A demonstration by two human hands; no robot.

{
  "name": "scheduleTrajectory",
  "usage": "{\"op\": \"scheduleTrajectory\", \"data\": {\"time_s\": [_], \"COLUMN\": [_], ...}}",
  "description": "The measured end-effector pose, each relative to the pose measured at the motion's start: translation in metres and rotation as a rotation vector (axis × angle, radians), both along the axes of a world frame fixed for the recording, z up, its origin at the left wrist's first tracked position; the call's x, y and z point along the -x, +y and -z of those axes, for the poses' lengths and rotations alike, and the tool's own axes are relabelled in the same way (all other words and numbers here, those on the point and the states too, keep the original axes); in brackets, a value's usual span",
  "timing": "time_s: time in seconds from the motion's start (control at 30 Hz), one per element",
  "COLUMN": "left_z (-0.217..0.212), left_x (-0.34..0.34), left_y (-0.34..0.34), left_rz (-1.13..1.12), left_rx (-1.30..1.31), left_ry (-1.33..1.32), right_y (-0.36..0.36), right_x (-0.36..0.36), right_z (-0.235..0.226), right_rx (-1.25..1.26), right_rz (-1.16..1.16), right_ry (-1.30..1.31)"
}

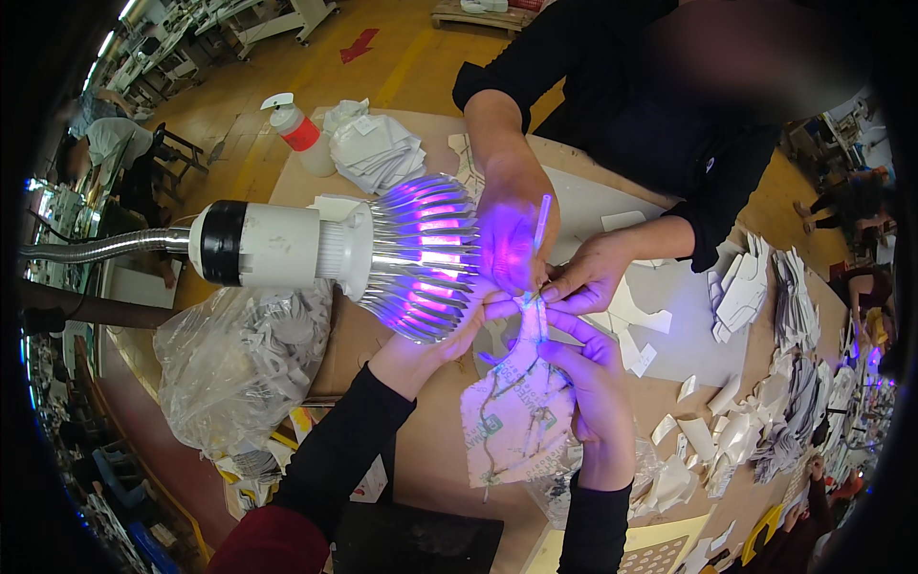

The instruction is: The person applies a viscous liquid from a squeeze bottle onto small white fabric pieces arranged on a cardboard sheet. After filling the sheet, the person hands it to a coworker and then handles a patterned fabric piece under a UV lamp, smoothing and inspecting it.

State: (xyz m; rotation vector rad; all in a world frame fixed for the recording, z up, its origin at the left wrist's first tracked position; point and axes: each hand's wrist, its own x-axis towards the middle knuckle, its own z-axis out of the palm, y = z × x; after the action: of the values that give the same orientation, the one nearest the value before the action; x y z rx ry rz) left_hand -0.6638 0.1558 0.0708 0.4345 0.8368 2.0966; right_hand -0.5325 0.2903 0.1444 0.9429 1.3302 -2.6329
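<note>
Under violet light, a pale flat cut piece (516,421) with printed marks and dark drawn lines hangs between the hands, narrow at its top and wide below. My right hand (598,383) pinches its right edge near the narrow part, thumb in front. My left hand (459,335), partly hidden behind the lamp (421,258), grips the narrow upper end with its fingertips. Opposite me, a co-worker's one hand (516,215) has a thin pen-like stick (542,222) in it. The co-worker's other hand (593,273) touches the top of the same piece.
The lamp's bendable metal arm (105,247) comes in from the left. A clear plastic bag (244,368) of pale pieces lies below it. A spray bottle (301,139) and stacked white pieces (378,153) stand at the back. Several cut pieces (741,287) pile up at right.
</note>
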Motion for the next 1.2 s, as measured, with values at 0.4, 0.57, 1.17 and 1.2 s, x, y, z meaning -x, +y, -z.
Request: {"op": "scheduleTrajectory", "data": {"time_s": [0.4, 0.57, 1.17, 1.2], "left_z": [-0.019, -0.016, 0.015, 0.017], "left_x": [-0.002, -0.002, 0.004, 0.005], "left_y": [0.007, 0.004, -0.001, -0.002], "left_rz": [-0.073, -0.082, -0.154, -0.14], "left_rx": [0.112, 0.075, 0.096, 0.071], "left_ry": [-0.245, -0.249, -0.376, -0.369], "right_y": [-0.001, 0.0, -0.001, 0.0], "right_x": [0.001, 0.001, 0.003, 0.003], "right_z": [-0.003, 0.0, 0.004, 0.004], "right_rx": [0.025, 0.002, -0.037, -0.046], "right_rz": [0.002, 0.002, 0.014, 0.007], "right_ry": [0.018, 0.009, -0.002, -0.003]}}
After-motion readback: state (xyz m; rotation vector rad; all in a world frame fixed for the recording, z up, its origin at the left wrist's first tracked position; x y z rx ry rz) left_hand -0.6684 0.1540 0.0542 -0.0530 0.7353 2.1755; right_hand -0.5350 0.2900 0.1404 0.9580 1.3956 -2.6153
